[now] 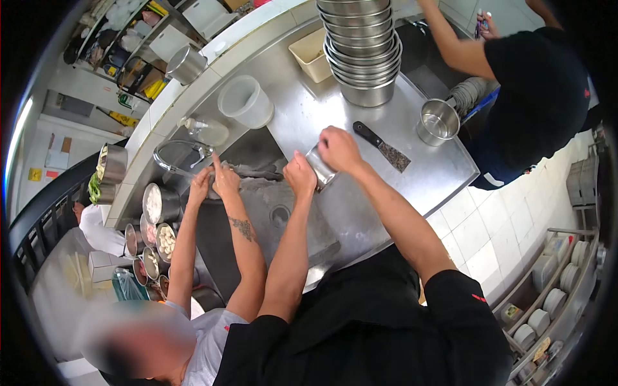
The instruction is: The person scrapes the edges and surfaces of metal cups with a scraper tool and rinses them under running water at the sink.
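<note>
Over the edge of the steel sink, my left hand (300, 175) is closed around one side of a small metal container (321, 166), which is tilted. My right hand (340, 149) is curled against the container's other end; whether its fingers hold anything is hidden. A scraper (383, 147) with a black handle and a stained blade lies on the steel counter (418, 177), to the right of my right hand. The sink basin (302, 222) with its drain is below my left hand.
A co-worker's hands (215, 180) are at the faucet (180, 154) on my left. Tall stacked steel pots (364, 58), a saucepan (439, 122), a white plastic tub (246, 103) and a beige bin (311, 56) stand around. Another person in black (534, 96) works at right.
</note>
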A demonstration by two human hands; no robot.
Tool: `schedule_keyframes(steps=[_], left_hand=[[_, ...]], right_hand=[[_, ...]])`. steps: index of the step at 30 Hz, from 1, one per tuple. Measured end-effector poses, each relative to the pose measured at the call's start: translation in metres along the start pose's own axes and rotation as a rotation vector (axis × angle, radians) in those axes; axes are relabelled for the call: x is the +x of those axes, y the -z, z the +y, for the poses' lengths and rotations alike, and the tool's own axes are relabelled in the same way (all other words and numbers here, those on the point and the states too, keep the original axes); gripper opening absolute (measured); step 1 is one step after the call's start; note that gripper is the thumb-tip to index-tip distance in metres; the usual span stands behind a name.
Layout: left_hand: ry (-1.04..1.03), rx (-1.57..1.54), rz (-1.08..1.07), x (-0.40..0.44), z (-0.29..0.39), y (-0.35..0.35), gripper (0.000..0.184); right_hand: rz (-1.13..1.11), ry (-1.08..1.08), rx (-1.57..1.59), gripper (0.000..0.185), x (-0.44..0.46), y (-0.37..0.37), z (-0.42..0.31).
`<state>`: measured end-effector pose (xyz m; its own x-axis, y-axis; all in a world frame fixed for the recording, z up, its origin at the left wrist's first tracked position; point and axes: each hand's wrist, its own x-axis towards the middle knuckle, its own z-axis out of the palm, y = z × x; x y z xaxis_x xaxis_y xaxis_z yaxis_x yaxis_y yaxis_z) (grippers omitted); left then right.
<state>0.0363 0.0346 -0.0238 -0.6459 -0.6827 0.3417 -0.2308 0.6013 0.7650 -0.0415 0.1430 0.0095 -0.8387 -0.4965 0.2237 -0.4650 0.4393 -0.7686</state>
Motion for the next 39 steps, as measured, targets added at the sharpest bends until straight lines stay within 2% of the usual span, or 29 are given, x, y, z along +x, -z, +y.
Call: schedule_keyframes(steps=[1, 3, 5, 6, 7, 10, 12, 15, 16, 17, 19, 20, 23, 25, 27, 28, 30, 32, 33, 35, 36, 37, 38, 39], left_hand=[[0.003, -0.010, 0.005, -0.003, -0.002, -0.003, 0.051], [-0.052, 0.035, 0.049, -0.001, -0.006, -0.006, 0.051], [-0.117, 0.053, 0.024, 0.008, -0.005, -0.011, 0.051], [-0.163, 0.096, -0.023, -0.002, -0.010, -0.003, 0.052], [0.001, 0.142, -0.025, -0.001, 0.000, 0.000, 0.051], [-0.032, 0.143, 0.018, 0.000, 0.005, 0.005, 0.051], [-0.009, 0.085, -0.035, -0.006, 0.009, 0.007, 0.051], [-0.033, 0.049, -0.049, -0.009, -0.009, 0.009, 0.050], [0.031, -0.006, -0.021, -0.010, -0.015, 0.008, 0.047], [0.029, -0.012, -0.012, -0.014, -0.021, 0.008, 0.047], [0.068, -0.176, 0.036, -0.016, -0.024, 0.011, 0.046], [0.043, -0.203, 0.036, -0.018, -0.027, 0.014, 0.046], [0.108, -0.241, 0.017, -0.020, -0.041, 0.014, 0.047], [0.132, -0.270, 0.027, -0.027, -0.038, 0.018, 0.047], [0.154, -0.308, 0.054, -0.020, -0.031, 0.015, 0.047], [0.078, -0.293, 0.045, -0.019, -0.031, 0.015, 0.047], [-0.034, -0.219, -0.013, -0.021, -0.034, 0.019, 0.048], [-0.015, -0.214, -0.001, -0.017, -0.026, 0.018, 0.047], [0.018, -0.204, -0.004, -0.016, -0.022, 0.016, 0.047], [0.073, -0.232, -0.065, -0.016, -0.028, 0.009, 0.049], [-0.024, -0.070, -0.100, -0.013, -0.015, 0.010, 0.050], [-0.124, 0.095, -0.138, -0.010, -0.007, 0.010, 0.053], [-0.033, 0.124, -0.165, -0.007, -0.003, 0.007, 0.056], [-0.033, 0.124, -0.165, -0.005, 0.001, 0.006, 0.056]], right_hand=[[0.004, -0.119, 0.003, 0.009, 0.006, 0.000, 0.014], [0.045, -0.055, 0.008, 0.010, 0.003, -0.005, 0.014], [0.014, 0.205, 0.045, 0.012, -0.010, -0.002, -0.010], [0.030, 0.156, 0.077, 0.012, -0.005, -0.007, -0.001], [0.040, 0.050, 0.074, 0.011, 0.003, -0.007, 0.008], [0.028, -0.049, 0.070, 0.011, 0.002, -0.005, 0.009], [0.045, 0.201, 0.096, 0.011, -0.011, -0.003, -0.009], [0.008, 0.142, 0.214, 0.012, -0.005, 0.000, 0.003], [0.002, 0.041, 0.294, 0.014, -0.004, -0.002, 0.015], [0.002, 0.052, 0.288, 0.014, -0.004, -0.006, 0.026], [-0.113, -0.235, 0.451, 0.017, -0.002, -0.018, 0.047], [-0.174, -0.301, 0.438, 0.018, 0.002, -0.028, 0.060], [-0.268, -0.336, 0.309, 0.017, 0.007, -0.040, 0.072], [-0.249, -0.372, 0.367, 0.017, 0.000, -0.039, 0.059], [-0.060, -0.265, 0.391, 0.015, -0.008, -0.021, 0.029], [-0.055, -0.184, 0.363, 0.014, -0.011, -0.014, 0.017], [-0.104, -0.227, 0.323, 0.014, -0.009, -0.027, 0.044], [-0.120, -0.227, 0.226, 0.015, -0.002, -0.018, 0.044], [-0.059, -0.204, 0.215, 0.015, -0.005, -0.017, 0.036], [0.026, -0.024, 0.162, 0.013, -0.013, -0.010, 0.007], [-0.019, 0.067, 0.129, 0.010, -0.017, -0.004, -0.009], [-0.031, 0.049, 0.135, 0.010, -0.021, -0.006, -0.008], [0.030, 0.077, 0.128, 0.009, -0.018, -0.007, -0.007], [0.099, 0.113, 0.116, 0.009, -0.015, -0.008, -0.006]])
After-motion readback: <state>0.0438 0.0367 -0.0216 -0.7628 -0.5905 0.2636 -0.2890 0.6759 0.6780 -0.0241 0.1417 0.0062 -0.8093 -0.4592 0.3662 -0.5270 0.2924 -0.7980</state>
